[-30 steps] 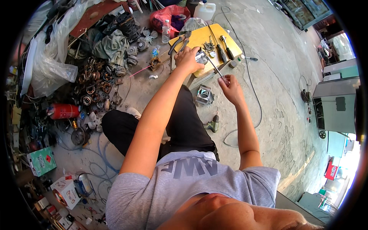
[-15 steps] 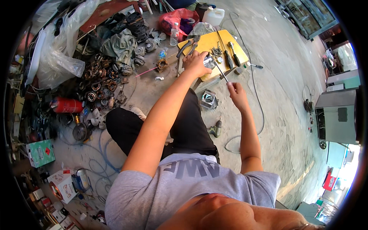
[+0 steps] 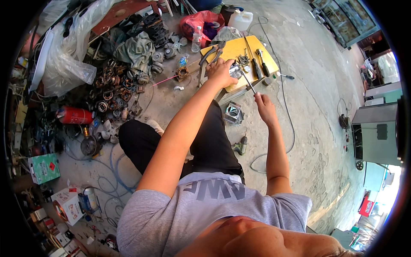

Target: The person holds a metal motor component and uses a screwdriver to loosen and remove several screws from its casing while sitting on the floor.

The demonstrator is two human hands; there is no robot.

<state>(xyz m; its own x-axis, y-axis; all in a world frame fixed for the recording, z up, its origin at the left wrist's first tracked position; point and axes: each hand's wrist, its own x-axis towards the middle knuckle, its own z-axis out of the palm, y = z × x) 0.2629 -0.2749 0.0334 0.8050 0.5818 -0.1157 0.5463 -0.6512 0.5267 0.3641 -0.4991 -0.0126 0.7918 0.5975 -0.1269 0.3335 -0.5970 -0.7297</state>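
In the head view, the work in hand appears to be setting a thin metal tool [image 3: 248, 83] against a small metal part [image 3: 235, 72], which sits at the near edge of a low yellow table [image 3: 233, 46]. The left hand [image 3: 221, 73] is closed over the part, thumb toward its near side, pinning it down. The right hand [image 3: 265, 107] grips the tool's near end with curled fingers, its shaft slanting up and left toward the part; whether the tip sits inside it or only touches its edge I cannot tell at this size. The next move seems to call for a steady left hold and the shaft kept in line with its spot. Around them, pliers [image 3: 213, 51] lie just beyond the left fingers, a cluster of small metal pieces [image 3: 243, 59] behind the part, and two dark-handled tools to the right. These crowd the tabletop and leave little room to shift the part. Below, a square metal frame [image 3: 233, 114] and a cordless drill [image 3: 241, 146] rest on the floor, between the knee and the right forearm.
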